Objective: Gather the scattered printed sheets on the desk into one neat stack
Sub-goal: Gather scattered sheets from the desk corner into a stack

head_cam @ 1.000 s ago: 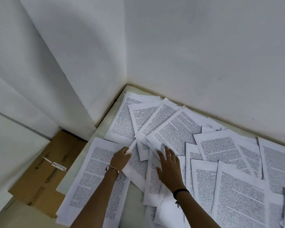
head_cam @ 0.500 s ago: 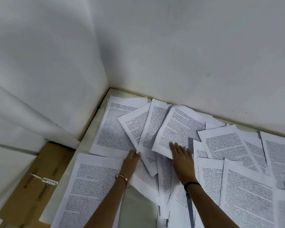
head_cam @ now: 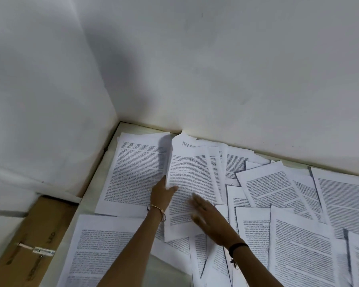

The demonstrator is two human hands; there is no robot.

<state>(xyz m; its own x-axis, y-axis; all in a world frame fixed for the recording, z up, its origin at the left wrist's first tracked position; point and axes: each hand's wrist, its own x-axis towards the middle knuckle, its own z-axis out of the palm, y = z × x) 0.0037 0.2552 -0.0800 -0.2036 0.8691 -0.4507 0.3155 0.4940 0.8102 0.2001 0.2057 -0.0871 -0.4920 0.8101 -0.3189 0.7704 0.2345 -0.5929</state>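
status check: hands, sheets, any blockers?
Left hand pinching edge of a small gathered bundle, thumb on top. Right hand flat, blurred, over the same bundle. Most printed sheets scattered across desk. Nothing in the way.

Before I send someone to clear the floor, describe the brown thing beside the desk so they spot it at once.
Start at the wall corner where the desk ends, then look down past its left edge. There lies a flat cardboard box. Unlike the printed sheets, it is brown, off the desk and carries a small white label.
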